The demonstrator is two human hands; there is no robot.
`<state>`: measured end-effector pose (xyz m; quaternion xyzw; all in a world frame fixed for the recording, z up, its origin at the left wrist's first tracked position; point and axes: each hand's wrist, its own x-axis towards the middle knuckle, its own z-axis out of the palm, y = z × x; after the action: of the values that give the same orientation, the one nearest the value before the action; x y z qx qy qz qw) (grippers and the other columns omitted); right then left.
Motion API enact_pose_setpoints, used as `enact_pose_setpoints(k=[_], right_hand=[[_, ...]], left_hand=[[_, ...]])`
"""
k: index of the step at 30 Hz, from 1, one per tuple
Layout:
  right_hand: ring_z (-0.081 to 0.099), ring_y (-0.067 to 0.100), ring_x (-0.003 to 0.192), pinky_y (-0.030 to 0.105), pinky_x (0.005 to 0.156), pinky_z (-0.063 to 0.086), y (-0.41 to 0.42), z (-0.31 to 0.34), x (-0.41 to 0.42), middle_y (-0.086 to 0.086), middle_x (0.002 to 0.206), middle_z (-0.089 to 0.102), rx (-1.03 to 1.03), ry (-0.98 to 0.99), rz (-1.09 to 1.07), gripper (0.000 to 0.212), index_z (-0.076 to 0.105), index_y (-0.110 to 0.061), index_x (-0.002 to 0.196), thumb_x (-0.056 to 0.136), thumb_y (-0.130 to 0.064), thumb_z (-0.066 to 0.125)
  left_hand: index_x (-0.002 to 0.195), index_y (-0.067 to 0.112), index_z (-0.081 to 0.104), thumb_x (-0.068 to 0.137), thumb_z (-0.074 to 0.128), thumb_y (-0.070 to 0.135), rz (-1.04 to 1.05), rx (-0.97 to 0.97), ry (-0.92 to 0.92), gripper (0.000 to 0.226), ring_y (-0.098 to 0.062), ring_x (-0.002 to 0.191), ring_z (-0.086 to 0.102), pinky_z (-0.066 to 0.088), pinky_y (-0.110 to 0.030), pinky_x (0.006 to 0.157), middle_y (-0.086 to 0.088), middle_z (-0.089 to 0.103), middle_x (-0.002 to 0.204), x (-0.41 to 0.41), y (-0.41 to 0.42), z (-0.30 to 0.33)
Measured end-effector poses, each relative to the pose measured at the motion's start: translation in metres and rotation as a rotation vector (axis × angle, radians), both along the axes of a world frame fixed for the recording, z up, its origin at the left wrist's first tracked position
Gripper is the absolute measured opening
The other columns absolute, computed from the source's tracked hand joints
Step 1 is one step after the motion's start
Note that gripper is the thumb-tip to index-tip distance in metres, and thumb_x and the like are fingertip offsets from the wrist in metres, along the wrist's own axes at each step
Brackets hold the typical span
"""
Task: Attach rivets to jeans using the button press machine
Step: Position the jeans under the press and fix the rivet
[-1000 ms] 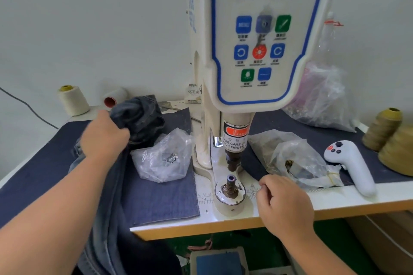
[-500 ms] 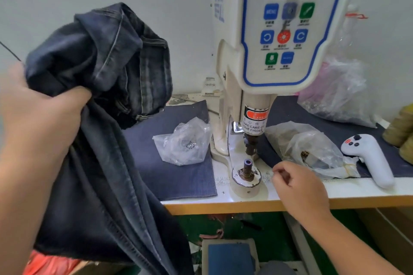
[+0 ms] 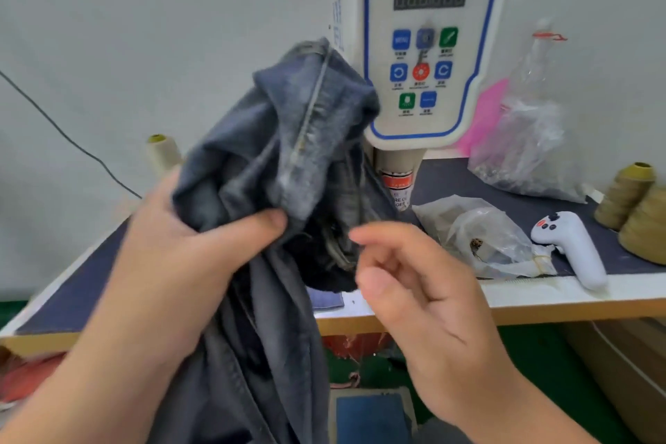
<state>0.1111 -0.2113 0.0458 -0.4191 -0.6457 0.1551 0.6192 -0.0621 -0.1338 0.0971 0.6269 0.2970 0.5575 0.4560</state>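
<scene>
Between the 2 hands, at centre frame: 1 bunched pair of dark blue denim jeans (image 3: 288,162), being held up off the bench in front of the cream-and-blue servo button press machine (image 3: 425,47).

Left hand (image 3: 201,249): gripping the bundle from below-left, thumb pressing across the front fold. Remaining cloth is hanging down past the bench edge.

Right hand (image 3: 414,285): loosely curled, fingertips just right of the folded denim, apparently not touching it and holding nothing I can see; motion blur is limiting certainty.

Key relation: jeans are lying left of and slightly above the right hand, their long axis running roughly vertical, so the right hand is judged nearest to take the waistband side.

Beyond: 1 clear crumpled plastic bag (image 3: 486,238), 1 white handheld controller (image 3: 573,249), 2 olive thread cones (image 3: 634,205) on the navy-covered work table (image 3: 540,303).
</scene>
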Motion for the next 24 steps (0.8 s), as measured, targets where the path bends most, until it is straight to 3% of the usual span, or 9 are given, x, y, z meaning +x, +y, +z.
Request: enact_pose_setpoints(k=[3, 6, 10, 12, 14, 16, 18, 22, 24], right_hand=[[0.064, 0.008, 0.088, 0.026, 0.077, 0.053, 0.003, 0.008, -0.006, -0.009, 0.094, 0.067, -0.090, 0.071, 0.120, 0.036, 0.060, -0.029, 0.121, 0.088, -0.043, 0.058], [0.063, 0.013, 0.116, 0.041, 0.098, 0.049, 0.007, 0.002, -0.006, -0.010, 0.121, 0.068, -0.217, 0.102, 0.218, 0.039, 0.056, -0.037, 0.126, 0.089, -0.045, 0.061], [0.069, 0.016, 0.108, 0.041, 0.093, 0.051, 0.009, -0.010, 0.010, -0.003, 0.111, 0.074, -0.353, 0.292, 0.147, 0.028, 0.069, -0.030, 0.111, 0.090, -0.046, 0.059], [0.071, 0.027, 0.105, 0.047, 0.093, 0.053, 0.010, -0.015, 0.017, 0.009, 0.108, 0.075, -0.432, 0.548, 0.177, 0.028, 0.074, -0.021, 0.105, 0.088, -0.041, 0.063], [0.069, 0.035, 0.107, 0.048, 0.092, 0.056, 0.011, -0.016, 0.021, 0.019, 0.112, 0.072, -0.466, 0.805, 0.250, 0.034, 0.074, -0.011, 0.107, 0.085, -0.035, 0.066], [0.067, 0.039, 0.110, 0.049, 0.091, 0.056, 0.011, -0.012, 0.023, 0.026, 0.118, 0.068, -0.500, 1.019, 0.330, 0.045, 0.068, 0.001, 0.117, 0.084, -0.031, 0.066], [0.064, 0.040, 0.115, 0.052, 0.094, 0.054, 0.009, -0.007, 0.027, 0.028, 0.124, 0.065, -0.558, 1.127, 0.439, 0.054, 0.065, 0.004, 0.123, 0.084, -0.034, 0.065], [0.057, 0.042, 0.123, 0.056, 0.104, 0.044, 0.001, -0.005, 0.042, 0.027, 0.134, 0.058, -0.653, 1.177, 0.590, 0.062, 0.062, 0.002, 0.129, 0.078, -0.031, 0.076], [0.061, 0.042, 0.118, 0.056, 0.098, 0.049, -0.003, -0.007, 0.048, 0.028, 0.130, 0.061, -0.639, 1.187, 0.631, 0.056, 0.066, 0.003, 0.123, 0.077, -0.029, 0.075]], left_hand=[[0.106, 0.021, 0.070, 0.060, 0.087, 0.014, -0.175, 0.008, 0.101, 0.050, -0.021, 0.091, 0.075, 0.060, -0.028, 0.070, -0.004, 0.078, 0.098, 0.012, -0.009, -0.013], [0.119, 0.029, 0.063, 0.069, 0.086, 0.010, -0.451, -0.074, 0.203, 0.058, -0.018, 0.104, 0.072, 0.057, -0.020, 0.078, -0.001, 0.075, 0.112, 0.014, -0.014, -0.021], [0.149, 0.030, 0.033, 0.081, 0.076, -0.004, -0.843, -0.272, 0.215, 0.087, -0.021, 0.132, 0.054, 0.047, -0.028, 0.103, -0.002, 0.057, 0.143, 0.006, -0.012, -0.034], [0.146, 0.019, 0.035, 0.073, 0.087, 0.009, -0.828, -0.296, 0.228, 0.090, -0.010, 0.129, 0.056, 0.045, -0.019, 0.102, -0.009, 0.052, 0.147, 0.016, -0.006, -0.040], [0.119, 0.000, 0.051, 0.050, 0.098, 0.019, -0.603, -0.337, 0.189, 0.086, 0.005, 0.099, 0.066, 0.048, -0.008, 0.086, -0.025, 0.054, 0.138, 0.022, 0.004, -0.048], [0.122, -0.003, 0.050, 0.065, 0.087, -0.002, -0.735, -0.374, 0.153, 0.068, -0.016, 0.102, 0.065, 0.050, -0.027, 0.089, -0.026, 0.057, 0.125, 0.019, 0.005, -0.052], [0.131, 0.002, 0.047, 0.077, 0.076, -0.003, -0.872, -0.362, 0.245, 0.062, -0.032, 0.100, 0.051, 0.042, -0.044, 0.088, -0.033, 0.053, 0.119, 0.012, -0.002, -0.055], [0.101, 0.027, 0.067, 0.072, 0.079, 0.006, -0.713, -0.231, 0.305, 0.038, -0.020, 0.074, 0.051, 0.046, -0.027, 0.069, -0.002, 0.063, 0.090, 0.016, -0.007, -0.058], [0.094, 0.032, 0.068, 0.066, 0.081, 0.012, -0.662, -0.208, 0.307, 0.037, -0.013, 0.067, 0.051, 0.046, -0.021, 0.062, 0.003, 0.063, 0.084, 0.021, -0.013, -0.057]])
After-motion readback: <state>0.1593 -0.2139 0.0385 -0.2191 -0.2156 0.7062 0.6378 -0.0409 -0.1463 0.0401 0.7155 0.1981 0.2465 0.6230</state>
